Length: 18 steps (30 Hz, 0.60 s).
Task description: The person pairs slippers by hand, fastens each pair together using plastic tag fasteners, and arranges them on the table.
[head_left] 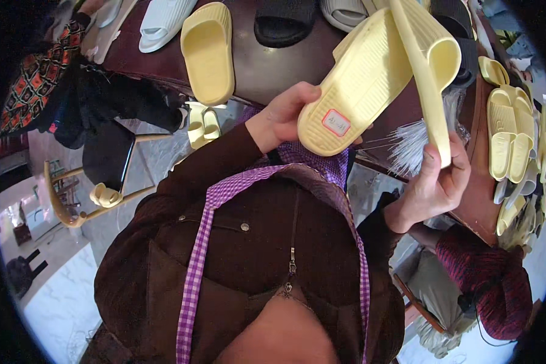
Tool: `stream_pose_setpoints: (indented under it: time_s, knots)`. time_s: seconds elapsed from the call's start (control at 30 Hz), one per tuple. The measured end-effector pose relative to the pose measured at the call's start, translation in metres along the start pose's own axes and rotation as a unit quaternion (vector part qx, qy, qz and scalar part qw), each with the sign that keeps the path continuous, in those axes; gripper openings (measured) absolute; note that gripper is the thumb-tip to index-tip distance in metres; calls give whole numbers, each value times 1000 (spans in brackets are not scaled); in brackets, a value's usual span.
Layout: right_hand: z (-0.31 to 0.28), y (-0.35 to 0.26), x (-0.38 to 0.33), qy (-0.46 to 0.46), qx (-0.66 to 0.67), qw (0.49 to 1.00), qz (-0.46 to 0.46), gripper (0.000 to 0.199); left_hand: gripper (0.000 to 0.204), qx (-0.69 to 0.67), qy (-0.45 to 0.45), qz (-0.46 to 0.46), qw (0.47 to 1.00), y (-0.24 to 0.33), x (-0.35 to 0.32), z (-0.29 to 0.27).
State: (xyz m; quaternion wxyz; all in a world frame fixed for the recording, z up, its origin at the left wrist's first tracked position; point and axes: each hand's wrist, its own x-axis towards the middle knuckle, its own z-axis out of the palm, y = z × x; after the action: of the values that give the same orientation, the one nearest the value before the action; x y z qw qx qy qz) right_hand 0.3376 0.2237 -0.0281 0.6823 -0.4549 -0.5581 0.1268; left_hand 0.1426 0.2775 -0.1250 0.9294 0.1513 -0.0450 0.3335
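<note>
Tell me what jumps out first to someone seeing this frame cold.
A pale yellow slide sandal held sole-up at upper centre, the left hand at its heel and the right hand gripping its strap side. Behind it, a dark table carries more slides: yellow, white and black. A stack of yellow slides sits at the right edge.

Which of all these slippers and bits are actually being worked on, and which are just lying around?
In hand:
- pale yellow ribbed foam slide, gripped by left hand and right hand

Lying about:
- yellow slide on dark table
- white slide
- black slide
- stacked yellow slides
</note>
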Motion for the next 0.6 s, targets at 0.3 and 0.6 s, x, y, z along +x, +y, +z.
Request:
stream_pose_setpoints:
  time_s: [0.3, 0.6]
  knots:
    - [23, 6, -36, -204, -132, 964, -104, 26, 63, -53, 99, 82, 990, 3, 6, 4]
    - [19, 47, -29, -128, 217, 887, 387, 55, 60, 323, 97, 145, 930, -6, 1, 40]
